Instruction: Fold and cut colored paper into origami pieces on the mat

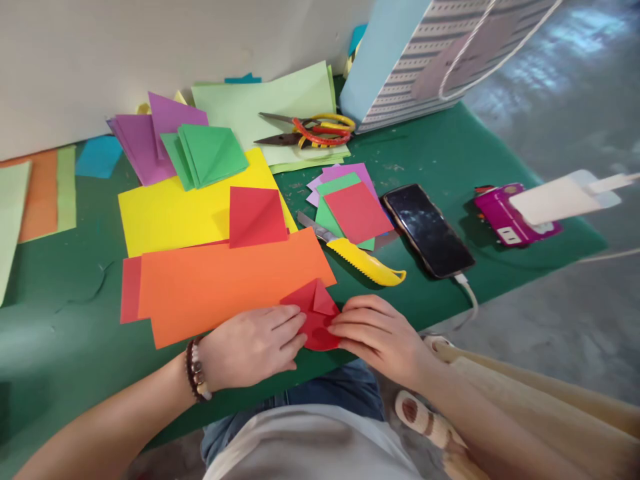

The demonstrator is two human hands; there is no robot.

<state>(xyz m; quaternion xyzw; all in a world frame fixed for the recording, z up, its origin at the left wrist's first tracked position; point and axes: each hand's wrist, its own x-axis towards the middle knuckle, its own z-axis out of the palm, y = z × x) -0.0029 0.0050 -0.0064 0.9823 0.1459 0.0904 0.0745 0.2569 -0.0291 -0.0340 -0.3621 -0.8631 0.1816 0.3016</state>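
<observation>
At the table's near edge lies a folded piece of red paper with a raised triangular flap at its top. My left hand holds its left side, fingers closed and thumb mostly hidden. On the opposite side my right hand grips the paper's edge, fingers pressed together. Behind the left hand lie orange paper sheets, partly under the red paper. A folded red square rests over a yellow sheet. The yellow-handled knife lies beyond my right hand, blade toward the orange sheets.
Scissors with red and yellow handles lie on pale green sheets. Folded green papers and purple papers stand back left. To the right are a phone on a cable, a magenta power adapter and a paper bag.
</observation>
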